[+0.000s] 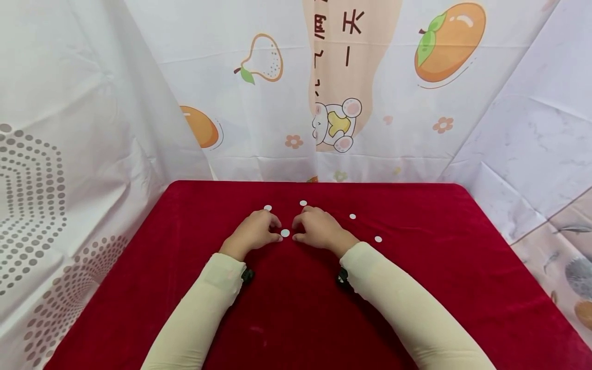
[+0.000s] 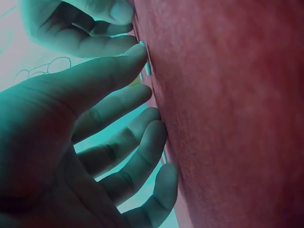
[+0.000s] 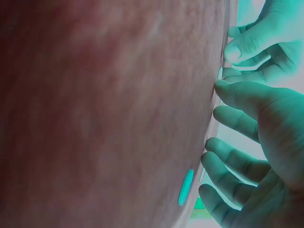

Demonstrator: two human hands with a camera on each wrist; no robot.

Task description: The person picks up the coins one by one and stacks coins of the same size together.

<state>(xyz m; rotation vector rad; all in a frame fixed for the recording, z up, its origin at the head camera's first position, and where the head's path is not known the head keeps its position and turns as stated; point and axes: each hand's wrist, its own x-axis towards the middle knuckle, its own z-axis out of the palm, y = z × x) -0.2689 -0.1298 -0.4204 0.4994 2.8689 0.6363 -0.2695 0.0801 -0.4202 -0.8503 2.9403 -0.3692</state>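
Left hand [image 1: 254, 234] and right hand [image 1: 321, 229] face each other low over the cloth, a narrow gap between them; fingers loosely bent, each thumb parted from its fingertips, nothing gripped in either. Middle white disc [image 1: 285, 233] lies flat in that gap, by both thumbs, closer to the left; whether a fingertip touches its rim, cannot tell. Handling, by judgement: very light, thin, fairly stiff, perhaps card or plastic; likely to slide if nudged, though the nap should give some drag. Little edge to catch while flat. Best hold: thumb and forefinger at opposite points of the rim, or a fingertip pressing one side down to tip the other up; the soft cloth should yield enough for a nail beneath. Further out: left far disc [image 1: 267, 207] just beyond the left hand, right far disc [image 1: 303, 203] just beyond the right hand; two more, outer disc [image 1: 352, 216] and cuff-side disc [image 1: 378, 239], off to the right of the right hand. Pale sleeves [image 1: 196, 313] on both arms, a dark band at each wrist. Red cloth [image 1: 296, 313] under all; fruit-printed curtain [image 1: 287, 20] behind.
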